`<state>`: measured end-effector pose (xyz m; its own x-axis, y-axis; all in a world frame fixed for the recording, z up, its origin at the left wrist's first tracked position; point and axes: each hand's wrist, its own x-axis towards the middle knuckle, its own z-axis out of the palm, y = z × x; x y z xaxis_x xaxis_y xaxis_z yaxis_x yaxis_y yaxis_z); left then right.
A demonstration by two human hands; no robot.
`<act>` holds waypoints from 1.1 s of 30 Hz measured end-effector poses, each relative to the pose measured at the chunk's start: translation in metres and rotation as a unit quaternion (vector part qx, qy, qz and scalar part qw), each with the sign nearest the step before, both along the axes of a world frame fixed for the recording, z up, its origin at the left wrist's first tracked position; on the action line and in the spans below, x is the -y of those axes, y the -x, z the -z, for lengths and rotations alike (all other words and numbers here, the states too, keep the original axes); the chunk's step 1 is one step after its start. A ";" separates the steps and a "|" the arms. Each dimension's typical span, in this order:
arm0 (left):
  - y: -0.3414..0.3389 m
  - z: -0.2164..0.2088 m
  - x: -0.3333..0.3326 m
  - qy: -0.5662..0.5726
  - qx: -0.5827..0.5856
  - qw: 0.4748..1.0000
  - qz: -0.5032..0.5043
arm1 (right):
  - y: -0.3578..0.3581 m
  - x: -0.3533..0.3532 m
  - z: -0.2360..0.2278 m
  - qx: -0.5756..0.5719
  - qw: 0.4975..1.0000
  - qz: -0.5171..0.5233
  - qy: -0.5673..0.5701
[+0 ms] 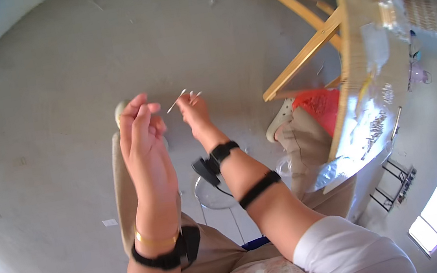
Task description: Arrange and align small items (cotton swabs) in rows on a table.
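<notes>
My right hand is closed in a pinch on a cotton swab, a thin stick with white tips that juts out to the left of the fingertips. More small white tips show at the same fingers, so it may hold more than one swab. To the left, my left hand is raised with its fingers loosely bent and apart, and I see nothing in it. A small gap separates the left fingers from the swab. Both hands are in the air above the grey floor.
On the right stands a table with wooden legs and plastic-wrapped items on top. A red bag hangs or lies beside it near my shoe. A clear round stool is below my arms. A white scrap lies on the floor.
</notes>
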<state>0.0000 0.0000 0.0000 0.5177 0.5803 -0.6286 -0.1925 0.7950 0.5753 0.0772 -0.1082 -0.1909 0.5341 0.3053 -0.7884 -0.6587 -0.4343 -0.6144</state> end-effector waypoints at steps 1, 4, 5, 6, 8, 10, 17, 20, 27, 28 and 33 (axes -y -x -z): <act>-0.015 0.005 -0.008 -0.095 -0.057 0.994 -0.021 | -0.009 -0.015 -0.032 -0.012 0.996 -0.045 -0.073; 0.010 0.005 -0.020 -0.218 -0.141 0.965 -0.032 | 0.024 -0.008 -0.147 0.028 0.980 -0.122 -0.152; 0.014 0.005 -0.022 -0.245 -0.171 0.954 -0.014 | 0.024 0.004 -0.178 0.037 0.972 -0.144 -0.179; 0.018 0.006 -0.016 -0.268 -0.155 0.950 0.038 | 0.026 0.014 -0.205 0.058 0.968 -0.159 -0.184; 0.015 -0.003 0.009 -0.302 -0.106 0.933 0.164 | 0.012 0.036 -0.252 0.103 0.958 -0.179 -0.198; 0.006 -0.040 0.046 -0.300 -0.045 0.911 0.279 | -0.006 0.059 -0.290 0.132 0.948 -0.182 -0.226; 0.050 -0.180 0.117 -0.220 0.165 0.925 0.262 | -0.018 0.117 -0.399 0.144 0.908 -0.253 -0.303; 0.067 -0.210 0.136 -0.263 0.193 0.912 0.247 | 0.003 0.133 -0.435 0.164 0.895 -0.242 -0.338; 0.084 -0.261 0.194 -0.279 0.219 0.920 0.171 | 0.022 0.203 -0.504 0.338 0.855 -0.207 -0.334; 0.084 -0.264 0.201 -0.277 0.231 0.917 0.172 | 0.026 0.211 -0.511 0.348 0.850 -0.203 -0.339; 0.084 -0.282 0.236 -0.284 0.248 0.904 0.200 | 0.032 0.242 -0.537 0.397 0.826 -0.201 -0.345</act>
